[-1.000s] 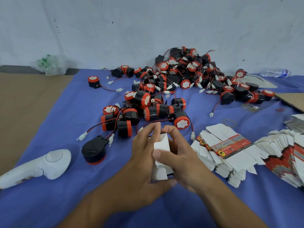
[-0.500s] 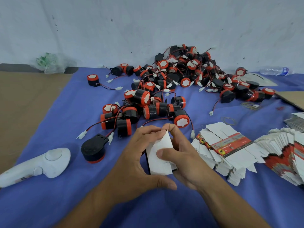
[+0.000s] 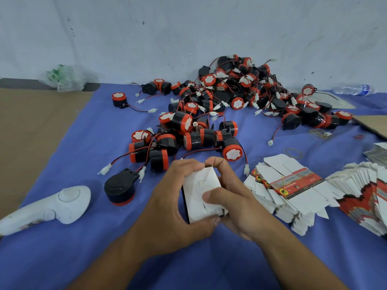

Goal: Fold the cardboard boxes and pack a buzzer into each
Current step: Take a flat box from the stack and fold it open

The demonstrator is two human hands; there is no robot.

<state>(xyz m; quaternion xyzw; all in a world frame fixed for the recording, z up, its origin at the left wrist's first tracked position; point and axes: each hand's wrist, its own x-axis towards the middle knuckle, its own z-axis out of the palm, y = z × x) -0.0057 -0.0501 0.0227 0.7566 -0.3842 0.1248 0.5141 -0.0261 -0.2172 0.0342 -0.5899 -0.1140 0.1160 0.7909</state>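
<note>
both hands, left hand (image 3: 169, 208) and right hand (image 3: 234, 204), grip white cardboard box (image 3: 201, 195) above blue cloth (image 3: 83, 143); buzzer pile (image 3: 230, 101) behind, flat box stack (image 3: 289, 191) right.

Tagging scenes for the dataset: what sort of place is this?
Probably a small manual packing workstation, not a home table. A heap of loose buzzers lies on a blue cloth against a bare wall, with stacks of flat printed boxes beside both hands folding one box.

box (image 3: 200, 193) partly hidden by hands (image 3: 230, 206)
</note>
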